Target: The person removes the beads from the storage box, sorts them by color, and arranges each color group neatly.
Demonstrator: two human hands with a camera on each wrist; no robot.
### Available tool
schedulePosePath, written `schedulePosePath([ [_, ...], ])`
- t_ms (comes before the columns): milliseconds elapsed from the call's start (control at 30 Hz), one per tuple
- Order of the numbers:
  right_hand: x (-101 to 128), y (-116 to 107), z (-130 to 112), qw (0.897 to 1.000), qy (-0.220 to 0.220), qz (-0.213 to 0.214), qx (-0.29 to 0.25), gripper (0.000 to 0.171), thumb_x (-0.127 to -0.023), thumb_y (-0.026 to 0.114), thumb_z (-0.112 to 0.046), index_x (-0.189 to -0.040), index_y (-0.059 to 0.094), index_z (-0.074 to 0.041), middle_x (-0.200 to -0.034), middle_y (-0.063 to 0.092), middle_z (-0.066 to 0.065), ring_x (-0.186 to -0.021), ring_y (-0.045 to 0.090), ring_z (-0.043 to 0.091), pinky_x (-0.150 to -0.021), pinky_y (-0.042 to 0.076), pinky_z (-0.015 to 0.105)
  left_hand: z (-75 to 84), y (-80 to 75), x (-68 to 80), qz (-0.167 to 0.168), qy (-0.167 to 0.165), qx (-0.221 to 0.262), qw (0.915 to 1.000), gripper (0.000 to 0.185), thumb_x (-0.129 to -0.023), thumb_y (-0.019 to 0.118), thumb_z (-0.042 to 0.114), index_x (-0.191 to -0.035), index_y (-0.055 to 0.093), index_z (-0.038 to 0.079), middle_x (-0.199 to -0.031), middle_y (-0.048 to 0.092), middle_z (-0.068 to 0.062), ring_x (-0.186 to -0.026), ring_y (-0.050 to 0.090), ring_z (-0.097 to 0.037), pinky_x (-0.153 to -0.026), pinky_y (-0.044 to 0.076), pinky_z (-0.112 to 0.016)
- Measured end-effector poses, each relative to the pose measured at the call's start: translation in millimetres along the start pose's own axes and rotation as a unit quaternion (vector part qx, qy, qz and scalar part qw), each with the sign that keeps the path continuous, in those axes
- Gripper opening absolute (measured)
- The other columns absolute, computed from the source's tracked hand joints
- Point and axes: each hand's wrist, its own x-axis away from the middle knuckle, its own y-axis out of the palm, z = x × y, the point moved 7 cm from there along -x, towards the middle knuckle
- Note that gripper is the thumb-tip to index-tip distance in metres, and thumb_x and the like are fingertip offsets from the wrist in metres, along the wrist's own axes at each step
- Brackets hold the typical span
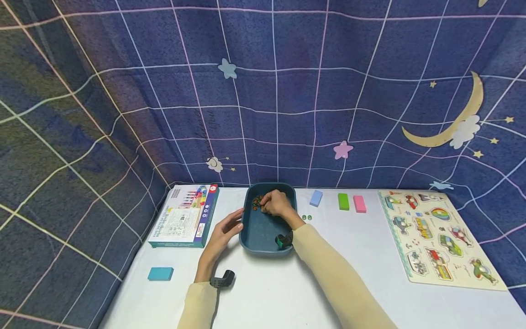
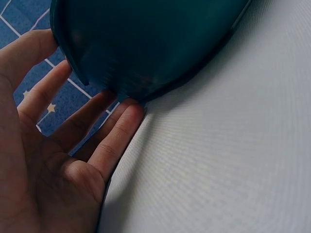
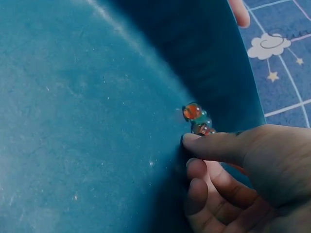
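Observation:
A dark teal plastic bin (image 1: pixel 263 233) stands on the white table, with several orange and green glass marbles (image 1: pixel 257 201) gathered at its far left. My right hand (image 1: pixel 277 204) reaches down into it beside them. In the right wrist view, its thumb and fingers (image 3: pixel 214 145) are bent close to the marbles (image 3: pixel 193 111); whether a marble is between them is hidden. My left hand (image 1: pixel 223 230) touches the bin's left outer wall with extended, slightly bent fingers (image 2: pixel 116 141). Two green marbles (image 1: pixel 307 217) lie on the table just right of the bin.
Left of the bin lies a boxed set (image 1: pixel 185 217), with a teal block (image 1: pixel 160 273) nearer me. Blue (image 1: pixel 316 198), green (image 1: pixel 343 201) and pink blocks (image 1: pixel 359 204) lie to the right. Farther right is a picture puzzle board (image 1: pixel 439 240). A patterned curtain (image 1: pixel 287 100) hangs behind.

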Motion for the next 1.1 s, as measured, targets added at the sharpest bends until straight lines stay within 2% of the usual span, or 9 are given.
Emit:
schedulePosePath([
  [100,0,0,0,1.000,-0.005,0.002,0.015,0.014,-0.080,0.086,-0.002,-0.092,0.083,-0.007,-0.086,0.081,0.008,-0.052,0.053,0.005,-0.047,0.044,0.017,0.3,0.3,0.1,0.004,0.001,-0.004,1.0000,0.053,-0.105,0.064,0.015,-0.156,0.052,0.011,-0.160,0.053,-0.020,-0.131,0.064,-0.005,-0.107,0.051,-0.018],
  [200,-1,0,1,1.000,-0.005,-0.001,0.014,0.013,-0.082,0.084,-0.001,-0.094,0.083,-0.006,-0.085,0.081,0.008,-0.052,0.054,0.005,-0.048,0.044,0.017,0.4,0.4,-0.4,0.006,0.004,-0.007,0.9999,0.053,-0.105,0.064,0.014,-0.156,0.052,0.008,-0.159,0.054,-0.022,-0.137,0.063,-0.026,-0.107,0.052,-0.017],
  [300,-1,-2,0,1.000,-0.006,-0.008,-0.003,0.011,-0.086,0.081,-0.002,-0.096,0.083,-0.005,-0.080,0.079,0.006,-0.053,0.055,0.006,-0.048,0.046,0.018,-1.0,0.7,-0.3,0.003,0.003,-0.005,1.0000,0.054,-0.105,0.063,0.014,-0.157,0.050,0.007,-0.159,0.053,-0.023,-0.142,0.057,-0.043,-0.106,0.052,-0.017],
  [367,0,-4,-2,1.000,-0.011,-0.013,-0.023,0.009,-0.088,0.080,-0.002,-0.097,0.082,-0.004,-0.075,0.077,0.006,-0.053,0.058,0.008,-0.048,0.047,0.019,-2.3,0.4,-0.1,0.002,0.000,0.000,1.0000,0.054,-0.106,0.063,0.014,-0.157,0.049,0.007,-0.160,0.052,-0.023,-0.143,0.054,-0.048,-0.105,0.052,-0.017],
  [500,4,-16,-13,0.997,-0.048,-0.024,-0.049,0.010,-0.090,0.081,-0.004,-0.099,0.080,-0.002,-0.074,0.076,0.011,-0.060,0.069,0.023,-0.049,0.050,0.021,-3.7,-0.6,0.2,-0.001,-0.001,0.004,1.0000,0.053,-0.106,0.062,0.015,-0.158,0.050,0.010,-0.160,0.052,-0.022,-0.143,0.053,-0.049,-0.104,0.053,-0.018],
  [667,14,-38,-27,0.993,-0.093,-0.045,-0.058,0.017,-0.093,0.080,-0.008,-0.108,0.079,-0.001,-0.087,0.078,0.019,-0.077,0.074,0.041,-0.054,0.052,0.023,-3.9,-1.1,0.1,0.004,-0.002,0.004,1.0000,0.052,-0.106,0.063,0.015,-0.157,0.051,0.011,-0.160,0.052,-0.021,-0.143,0.054,-0.048,-0.104,0.053,-0.019],
  [733,21,-49,-29,0.992,-0.104,-0.041,-0.057,0.017,-0.094,0.079,-0.011,-0.109,0.079,-0.002,-0.089,0.078,0.018,-0.074,0.073,0.038,-0.056,0.052,0.023,-3.9,-0.5,0.3,0.005,-0.003,0.005,1.0000,0.052,-0.105,0.063,0.014,-0.156,0.052,0.011,-0.160,0.052,-0.021,-0.144,0.054,-0.048,-0.105,0.053,-0.018],
  [900,45,-77,-21,0.992,-0.125,-0.003,-0.035,0.014,-0.096,0.079,-0.019,-0.106,0.080,-0.009,-0.089,0.076,0.008,-0.067,0.065,0.014,-0.060,0.051,0.024,-4.3,1.1,0.1,0.005,-0.001,0.000,1.0000,0.052,-0.106,0.063,0.015,-0.157,0.051,0.011,-0.161,0.052,-0.021,-0.145,0.053,-0.047,-0.108,0.050,-0.017],
  [1100,81,-96,11,0.991,-0.132,0.018,-0.008,0.018,-0.097,0.078,-0.024,-0.109,0.079,-0.011,-0.091,0.076,0.005,-0.072,0.064,0.013,-0.064,0.052,0.027,-3.0,-0.9,-0.2,0.010,-0.010,-0.004,0.9999,0.053,-0.105,0.064,0.017,-0.156,0.052,0.013,-0.161,0.053,-0.020,-0.145,0.054,-0.045,-0.108,0.050,-0.017],
])
